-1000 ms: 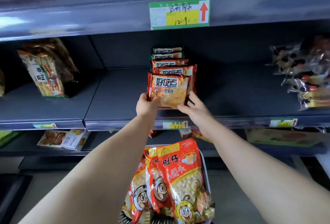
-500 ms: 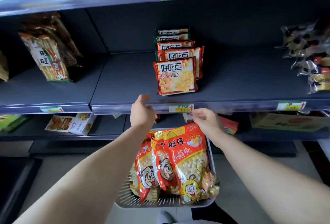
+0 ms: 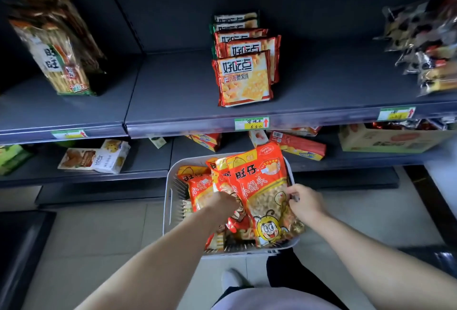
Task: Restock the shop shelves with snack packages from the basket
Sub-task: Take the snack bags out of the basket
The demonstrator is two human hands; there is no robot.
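A white basket point(image 3: 170, 193) sits on the floor below the shelves, holding several orange-red snack bags. The front bag point(image 3: 262, 191) stands upright with a cartoon bee on it. My right hand point(image 3: 306, 202) pinches its right edge. My left hand point(image 3: 222, 204) reaches in between the bags, and its fingers are hidden behind them. On the middle shelf point(image 3: 173, 97) stands a row of red cracker packs point(image 3: 243, 78), the front one facing me.
A tall biscuit-stick bag point(image 3: 59, 47) stands at the shelf's left, wrapped sweets point(image 3: 425, 45) pile at the right. The lower shelf holds a small box point(image 3: 96, 157), red packs point(image 3: 299, 145) and a cardboard carton point(image 3: 385, 140). Bare shelf lies either side of the cracker row.
Both hands let go of the front cracker pack on the shelf and dropped down into the basket. My view tilted down with them. My right hand now pinches the front bag.
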